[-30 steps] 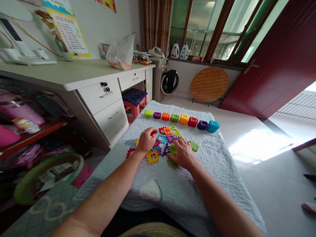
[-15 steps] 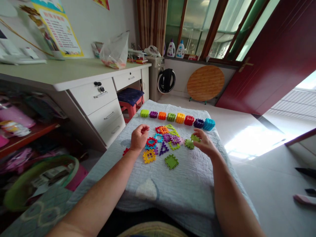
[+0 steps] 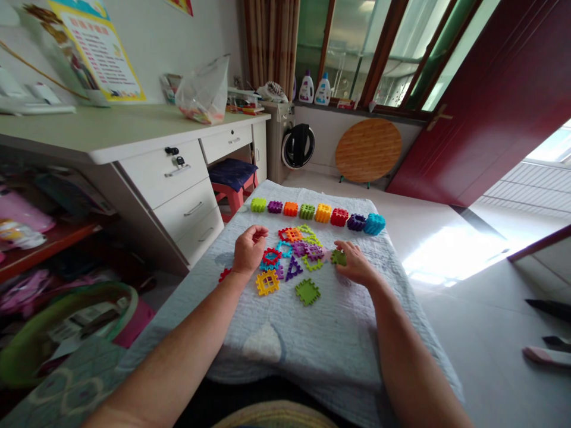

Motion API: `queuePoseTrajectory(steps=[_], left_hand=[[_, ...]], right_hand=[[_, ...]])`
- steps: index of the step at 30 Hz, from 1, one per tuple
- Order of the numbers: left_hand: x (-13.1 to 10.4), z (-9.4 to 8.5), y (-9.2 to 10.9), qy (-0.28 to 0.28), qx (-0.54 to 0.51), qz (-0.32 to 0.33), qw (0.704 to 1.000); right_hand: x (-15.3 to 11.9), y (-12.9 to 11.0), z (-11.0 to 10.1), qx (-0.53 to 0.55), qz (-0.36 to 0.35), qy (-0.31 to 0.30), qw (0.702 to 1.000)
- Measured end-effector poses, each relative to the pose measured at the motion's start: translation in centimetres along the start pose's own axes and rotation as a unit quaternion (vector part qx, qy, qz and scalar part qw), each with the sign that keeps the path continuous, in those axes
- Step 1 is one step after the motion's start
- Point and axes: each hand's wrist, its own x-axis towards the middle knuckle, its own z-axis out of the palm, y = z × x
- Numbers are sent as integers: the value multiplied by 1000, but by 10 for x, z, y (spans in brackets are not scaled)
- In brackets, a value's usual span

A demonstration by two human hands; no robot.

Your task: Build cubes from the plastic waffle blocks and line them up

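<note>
Loose tiles [image 3: 298,252] on quilt [image 3: 321,333], row of cubes [image 3: 314,214] behind, desk [image 3: 134,142] left

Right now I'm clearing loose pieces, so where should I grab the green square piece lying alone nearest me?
The green square piece lies flat on the quilt, apart from the pile. Probably best pinched from above across two opposite toothed edges, or through its window holes, since no face stands up. The right hand is nearer.

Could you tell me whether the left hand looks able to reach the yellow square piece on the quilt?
Probably yes: the yellow square piece lies bare just beside the left hand, with nothing on it.
</note>
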Motion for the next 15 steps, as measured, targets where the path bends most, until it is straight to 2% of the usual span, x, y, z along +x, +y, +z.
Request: queuePoseTrajectory(steps=[4, 10, 15], left_hand=[[0, 0, 1, 1, 0, 0, 1000], [0, 0, 2, -2, 1, -2, 1000], [0, 0, 1, -4, -8, -7, 1000]], right_hand=[[-1, -1, -1, -19, 17, 2, 1000], [0, -4, 0, -64, 94, 6, 993], [3, -6, -1, -102, 124, 1, 987]])
